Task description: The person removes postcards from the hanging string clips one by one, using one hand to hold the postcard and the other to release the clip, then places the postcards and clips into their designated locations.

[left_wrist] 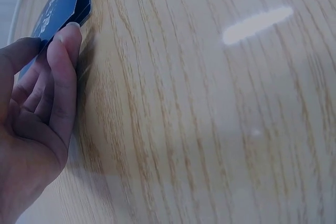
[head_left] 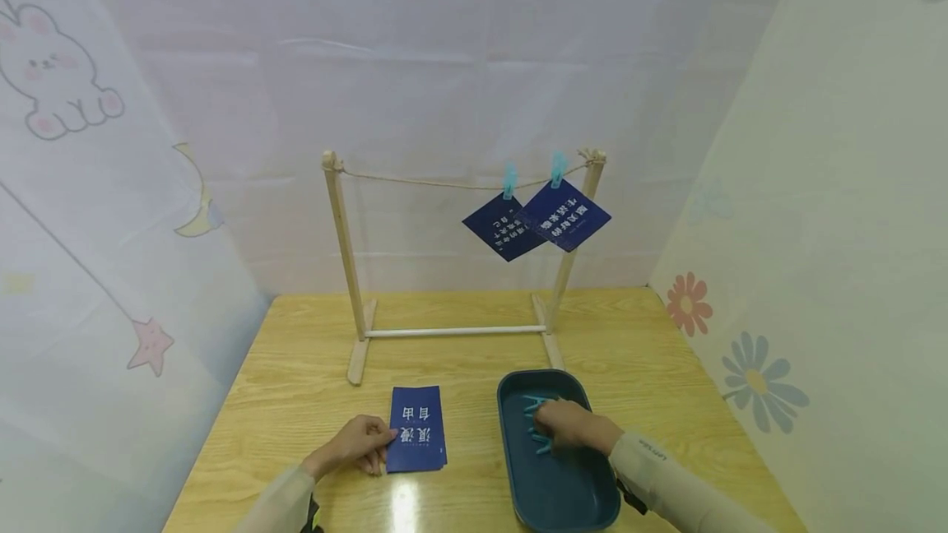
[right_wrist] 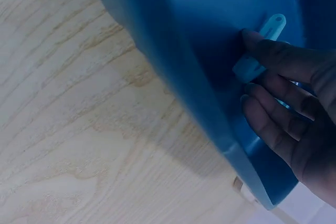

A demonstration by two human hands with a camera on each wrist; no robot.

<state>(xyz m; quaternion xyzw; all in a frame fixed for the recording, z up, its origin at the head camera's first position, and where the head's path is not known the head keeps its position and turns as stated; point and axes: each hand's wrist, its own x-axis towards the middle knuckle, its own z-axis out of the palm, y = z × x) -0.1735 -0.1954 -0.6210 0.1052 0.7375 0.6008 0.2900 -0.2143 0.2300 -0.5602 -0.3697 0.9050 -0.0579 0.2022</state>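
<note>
A small stack of dark blue cards (head_left: 418, 455) with white characters lies on the table. At its left edge my left hand (head_left: 359, 442) pinches the top card (left_wrist: 62, 3), thumb above and fingers beneath, as the left wrist view shows. My right hand (head_left: 570, 424) reaches into a dark blue-green tray (head_left: 551, 500). In the right wrist view its thumb and fingers pinch a light blue clothespin (right_wrist: 274, 27); the fingers hide part of it. Several more clothespins (head_left: 543, 444) lie around that hand on the tray floor.
Behind stands a wooden frame (head_left: 343, 245) with a string (head_left: 422, 182) tied across. Two blue cards (head_left: 566, 216) hang overlapping near its right post, each from a blue clothespin (head_left: 509, 181). Printed sheets surround the wooden table (head_left: 296, 368) on three sides.
</note>
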